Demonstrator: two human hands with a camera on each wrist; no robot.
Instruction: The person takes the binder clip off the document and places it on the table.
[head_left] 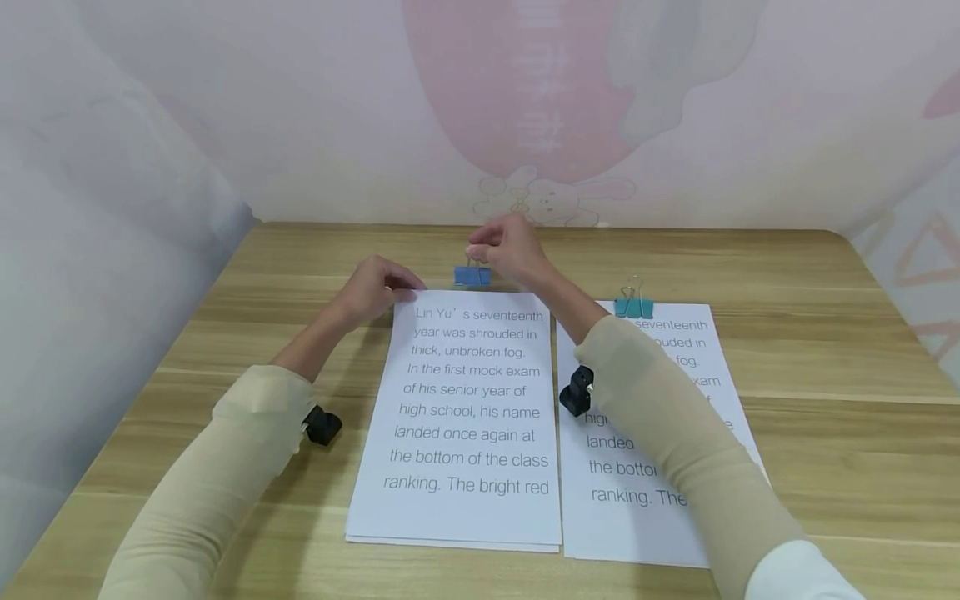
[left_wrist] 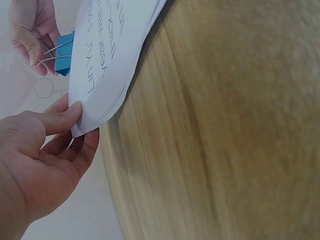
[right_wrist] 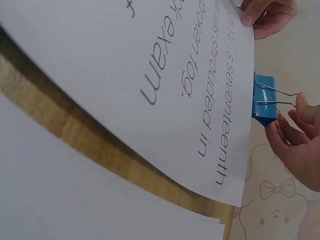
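While the left hand [head_left: 375, 292] pinches the paper stack's [head_left: 465, 417] top left corner, the right hand [head_left: 506, 248] squeezes the blue binder clip's [head_left: 472, 276] wire handles at the stack's far edge on the tabletop [head_left: 825, 375].

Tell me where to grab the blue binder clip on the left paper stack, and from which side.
Pinch the blue binder clip by its two wire handles, coming from the far side of the paper stack. The handles stick out past the stack's top edge, as the right hand pinches them now, while the left hand holds the corner.
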